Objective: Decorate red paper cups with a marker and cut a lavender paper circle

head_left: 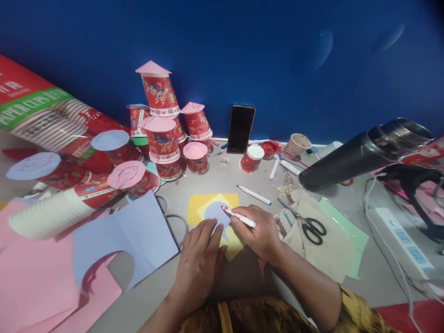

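Note:
My right hand [258, 229] grips a white marker [244, 218] with a red tip, which points down at a lavender paper cutout [212, 210]. The cutout lies on pale yellow paper [236, 245], with a deeper yellow sheet [194, 208] beneath. My left hand [199, 259] rests flat with fingers stretched out, its fingertips at the cutout's lower left edge. Part of the cutout is hidden by my hands. Just beyond them lies another white marker with a blue end [255, 194].
Red paper cups with pink cone tops [161, 95] are stacked at back left. A phone [241, 129] leans against the blue wall. At right are scissors [312, 230], a black thermos [350, 157] and a power strip [402, 236]. Lavender paper [149, 231] with a round cut-out lies left.

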Demonstrator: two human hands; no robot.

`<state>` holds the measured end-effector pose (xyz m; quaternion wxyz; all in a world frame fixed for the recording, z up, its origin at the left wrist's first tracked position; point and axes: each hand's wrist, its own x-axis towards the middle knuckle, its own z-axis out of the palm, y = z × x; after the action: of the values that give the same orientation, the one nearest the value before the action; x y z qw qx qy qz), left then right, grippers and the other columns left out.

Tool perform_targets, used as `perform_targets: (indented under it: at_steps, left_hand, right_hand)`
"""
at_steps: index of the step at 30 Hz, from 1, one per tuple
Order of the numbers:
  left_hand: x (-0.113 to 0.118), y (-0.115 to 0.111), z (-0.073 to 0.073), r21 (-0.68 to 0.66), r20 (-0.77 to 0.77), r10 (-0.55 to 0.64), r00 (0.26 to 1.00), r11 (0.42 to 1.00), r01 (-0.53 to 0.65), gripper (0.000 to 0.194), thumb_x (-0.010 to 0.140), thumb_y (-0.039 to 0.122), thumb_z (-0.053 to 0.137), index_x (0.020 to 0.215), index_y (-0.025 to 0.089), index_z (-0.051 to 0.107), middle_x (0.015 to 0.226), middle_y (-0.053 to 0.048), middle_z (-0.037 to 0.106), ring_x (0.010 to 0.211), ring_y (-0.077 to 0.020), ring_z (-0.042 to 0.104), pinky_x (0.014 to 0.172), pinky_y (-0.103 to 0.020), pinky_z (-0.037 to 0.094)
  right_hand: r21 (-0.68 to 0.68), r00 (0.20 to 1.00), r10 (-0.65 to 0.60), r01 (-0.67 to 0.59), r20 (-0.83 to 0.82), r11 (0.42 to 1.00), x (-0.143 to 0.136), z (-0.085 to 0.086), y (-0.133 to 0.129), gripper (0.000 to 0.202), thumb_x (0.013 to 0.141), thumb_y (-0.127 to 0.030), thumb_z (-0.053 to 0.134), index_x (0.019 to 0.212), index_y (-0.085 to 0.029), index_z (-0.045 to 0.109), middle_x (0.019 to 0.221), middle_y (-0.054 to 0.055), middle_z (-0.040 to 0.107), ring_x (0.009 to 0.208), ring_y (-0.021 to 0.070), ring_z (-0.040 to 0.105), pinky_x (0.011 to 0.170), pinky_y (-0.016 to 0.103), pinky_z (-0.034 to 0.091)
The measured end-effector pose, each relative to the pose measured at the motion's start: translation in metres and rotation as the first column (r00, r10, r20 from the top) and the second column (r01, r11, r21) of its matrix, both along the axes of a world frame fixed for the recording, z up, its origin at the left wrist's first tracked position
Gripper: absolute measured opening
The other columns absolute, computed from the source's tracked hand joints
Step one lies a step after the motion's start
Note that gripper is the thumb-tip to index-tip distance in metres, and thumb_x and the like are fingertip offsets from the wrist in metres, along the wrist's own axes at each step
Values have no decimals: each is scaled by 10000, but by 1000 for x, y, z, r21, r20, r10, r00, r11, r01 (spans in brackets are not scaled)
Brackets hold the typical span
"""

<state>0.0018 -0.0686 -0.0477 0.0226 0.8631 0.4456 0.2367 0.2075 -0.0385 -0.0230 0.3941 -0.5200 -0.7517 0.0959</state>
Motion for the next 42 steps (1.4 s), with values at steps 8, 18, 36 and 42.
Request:
perform_targets:
  at_steps: [8,18,36,42]
  left_hand:
    - [0,-1,-1,-20,-8,6,1000,1000,-6,337,1013,168,560,1345,139,607,1338,-170,697,1222,-359,624,984,-504,528]
    - [0,-1,-2,-27,0,9,1000,1000,-9,334,1011,171,555,1339,146,612,1329,-167,703,1219,-354,630,989,-509,538]
    - [0,-2,-3,-65,27,29,999,998,-28,349,995,172,585,1340,182,637,1348,-153,705,1238,-349,640,1006,-499,538]
    - [0,-3,-2,-54,17,29,999,998,-28,341,1015,184,561,1350,166,624,1358,-163,701,1244,-359,635,1001,-515,542]
  right_hand:
    - [-28,999,-52,52,0,998,5,4,-2,207,1050,-309,603,1039,-212,785,900,58,842,750,205,773,712,304,572]
    - [-41,997,-75,75,3,996,7,4,0,216,1056,-325,604,1039,-213,788,896,54,841,746,205,770,718,302,569]
    - [-55,997,-76,74,-23,996,8,4,0,209,1056,-323,604,1044,-212,780,925,59,848,799,223,789,755,319,580]
    - [-60,999,-40,40,-8,997,8,3,0,204,1051,-323,608,1038,-219,783,925,66,847,793,220,790,741,311,588]
